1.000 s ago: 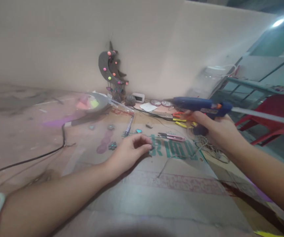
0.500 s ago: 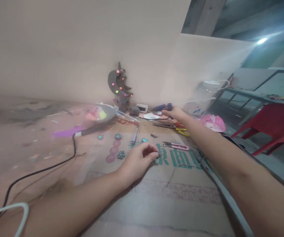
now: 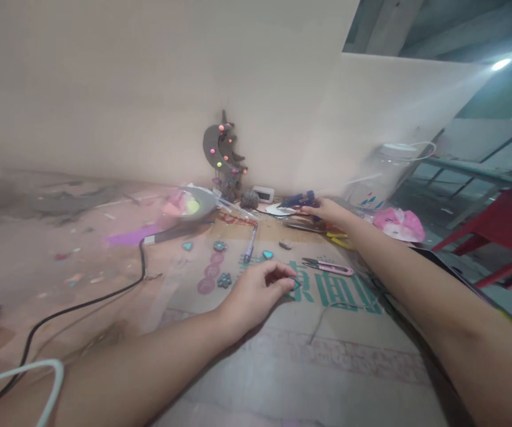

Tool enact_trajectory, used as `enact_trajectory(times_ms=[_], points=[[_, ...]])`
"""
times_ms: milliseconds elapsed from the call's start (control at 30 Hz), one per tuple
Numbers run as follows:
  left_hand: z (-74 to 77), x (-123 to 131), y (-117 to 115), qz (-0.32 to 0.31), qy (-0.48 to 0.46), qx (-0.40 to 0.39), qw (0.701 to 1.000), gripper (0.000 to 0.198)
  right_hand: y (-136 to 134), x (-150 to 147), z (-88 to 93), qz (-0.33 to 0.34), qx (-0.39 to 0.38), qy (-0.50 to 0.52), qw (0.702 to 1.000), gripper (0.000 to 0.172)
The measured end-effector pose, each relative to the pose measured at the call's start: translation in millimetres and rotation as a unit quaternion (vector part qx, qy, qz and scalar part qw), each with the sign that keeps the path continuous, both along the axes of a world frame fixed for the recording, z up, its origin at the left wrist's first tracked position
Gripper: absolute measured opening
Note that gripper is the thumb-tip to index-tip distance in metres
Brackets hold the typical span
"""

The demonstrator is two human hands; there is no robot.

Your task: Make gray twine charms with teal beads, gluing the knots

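Observation:
My left hand (image 3: 260, 290) is above the printed cardboard (image 3: 277, 379), thumb and fingers pinched on a small teal-centred piece (image 3: 296, 285), mostly hidden by the fingertips. At the back of the table, my right hand (image 3: 329, 212) has its fingers closed at the handle of a dark blue glue gun (image 3: 298, 200), whose nozzle end points left. Around the left hand lie a teal heart piece (image 3: 267, 254), another teal heart (image 3: 187, 246), two grey flower pieces with teal, one a flower (image 3: 224, 280), a pen (image 3: 251, 243) and pink thread snips (image 3: 328, 267).
A grey crescent-moon ornament (image 3: 215, 148) with coloured balls stands against the wall. Left of it are a tape roll (image 3: 204, 204) and a black cable (image 3: 82, 303). Yellow-handled pliers (image 3: 339, 239), a clear bottle (image 3: 382, 172) and a pink bundle (image 3: 398, 225) sit on the right.
The view has swung slightly left. The glue gun sits a little lower, and my right hand has shifted down beside it. My left hand keeps its pinch; the teal piece shows more clearly.

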State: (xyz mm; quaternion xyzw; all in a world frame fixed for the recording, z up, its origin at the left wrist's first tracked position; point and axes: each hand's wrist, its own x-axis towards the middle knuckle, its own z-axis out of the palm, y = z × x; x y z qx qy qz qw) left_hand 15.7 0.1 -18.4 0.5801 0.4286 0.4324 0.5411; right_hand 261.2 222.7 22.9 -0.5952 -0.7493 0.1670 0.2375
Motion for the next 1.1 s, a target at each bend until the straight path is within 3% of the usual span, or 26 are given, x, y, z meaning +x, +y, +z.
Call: enact_trajectory(times_ms=[133, 233, 267, 400, 533, 633, 700, 933, 1033, 1100], points=[[2.9, -1.0, -0.5, -0.002, 0.008, -0.005, 1.000, 0.005, -37.6, 12.5, 14.7, -0.008, 0.038, -0.057, 0.998, 0.050], [4.2, -1.5, -0.3, -0.006, -0.014, -0.020, 1.000, 0.006, -84.1, 14.1, 27.6, 0.030, 0.045, -0.084, 0.995, 0.038], [4.4, -1.9, -0.2, -0.007, -0.021, -0.023, 1.000, 0.006, -103.2, 11.7, 31.9, 0.058, 0.042, -0.089, 0.993, 0.034], [3.3, -3.8, 0.4, 0.001, -0.008, -0.018, 1.000, 0.011, -183.4, -6.6, 40.6, 0.272, -0.006, -0.081, 0.959, 0.032], [1.3, -5.3, 0.6, 0.005, 0.014, -0.003, 1.000, 0.016, -234.2, -18.5, 18.9, 0.356, -0.090, -0.064, 0.928, 0.047], [1.0, -5.7, 0.3, 0.009, 0.020, -0.001, 1.000, 0.018, -246.8, -20.2, -8.7, 0.329, -0.059, -0.055, 0.941, 0.020], [1.1, -5.8, -0.1, 0.010, 0.031, 0.003, 0.999, 0.019, -249.1, -21.6, -20.7, 0.304, -0.025, -0.042, 0.952, 0.019], [-3.5, -7.1, 1.3, 0.001, 0.025, 0.012, 1.000, 0.021, -236.1, -29.9, -17.5, 0.229, -0.052, 0.076, 0.969, 0.011], [-5.3, -7.8, 1.9, 0.000, 0.042, 0.021, 0.999, 0.021, -227.4, -29.2, -26.8, 0.231, -0.027, 0.156, 0.960, 0.004], [-5.8, -8.3, 1.8, -0.001, 0.051, 0.022, 0.998, 0.021, -225.1, -28.3, -33.2, 0.231, -0.002, 0.176, 0.957, 0.010]])
